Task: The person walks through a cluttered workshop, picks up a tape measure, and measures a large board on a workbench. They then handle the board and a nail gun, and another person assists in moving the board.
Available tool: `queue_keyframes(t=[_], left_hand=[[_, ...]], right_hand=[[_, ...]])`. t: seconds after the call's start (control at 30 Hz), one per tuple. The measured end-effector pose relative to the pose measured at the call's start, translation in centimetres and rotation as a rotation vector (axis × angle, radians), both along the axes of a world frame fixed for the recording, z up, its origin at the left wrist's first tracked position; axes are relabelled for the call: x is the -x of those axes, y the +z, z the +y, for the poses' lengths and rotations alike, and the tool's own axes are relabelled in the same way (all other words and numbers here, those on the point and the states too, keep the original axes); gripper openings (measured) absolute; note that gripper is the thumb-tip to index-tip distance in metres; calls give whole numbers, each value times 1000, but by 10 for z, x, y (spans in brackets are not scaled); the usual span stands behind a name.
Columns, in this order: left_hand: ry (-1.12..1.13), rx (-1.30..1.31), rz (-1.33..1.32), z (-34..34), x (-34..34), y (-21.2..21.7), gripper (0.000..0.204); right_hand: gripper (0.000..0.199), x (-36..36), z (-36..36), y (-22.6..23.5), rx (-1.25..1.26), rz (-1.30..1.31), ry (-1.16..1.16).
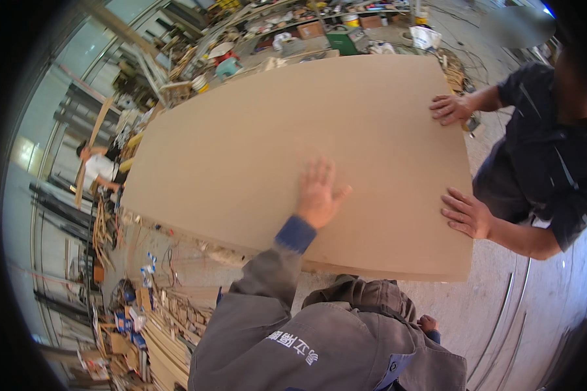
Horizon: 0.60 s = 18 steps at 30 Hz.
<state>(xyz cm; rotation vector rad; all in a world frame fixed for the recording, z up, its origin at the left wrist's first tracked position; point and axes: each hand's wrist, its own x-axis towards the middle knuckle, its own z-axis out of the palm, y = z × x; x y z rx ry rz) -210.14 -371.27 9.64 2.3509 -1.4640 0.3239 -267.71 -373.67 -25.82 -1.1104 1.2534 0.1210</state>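
Observation:
A large smooth tan board point(241, 137) lies flat at about waist height in front of me. My left hand point(321, 194) is palm down over its near middle, fingers spread and slightly blurred, holding nothing. Low beside my body, at the right of my jacket, is my right hand point(428, 324). It is off the board, small and partly hidden, so its grip is unclear. At the board's right end a co-worker in dark clothes rests one hand point(451, 109) on the far part of the edge and the other hand point(468, 214) nearer me.
Past the board's left end another person point(101, 166) in a white top is beside a long wooden strip point(92, 150). Wood strips point(166, 345) are piled at the lower left. A green box point(342, 40) and cluttered workbenches stand behind. Long thin rods point(499, 326) lie on the floor at right.

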Motion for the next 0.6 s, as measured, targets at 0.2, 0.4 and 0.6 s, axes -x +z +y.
queue_keyframes(t=[0.2, 0.4, 0.6], left_hand=[[-77, 252, 236, 11, 47, 35, 59], [-10, 110, 224, 22, 52, -17, 49], [-10, 99, 190, 26, 57, -13, 50]], right_hand=[[19, -11, -23, -9, -336, -21, -300], [28, -17, -13, 3, -243, 62, -231], [40, 11, 26, -46, 411, 63, 822]])
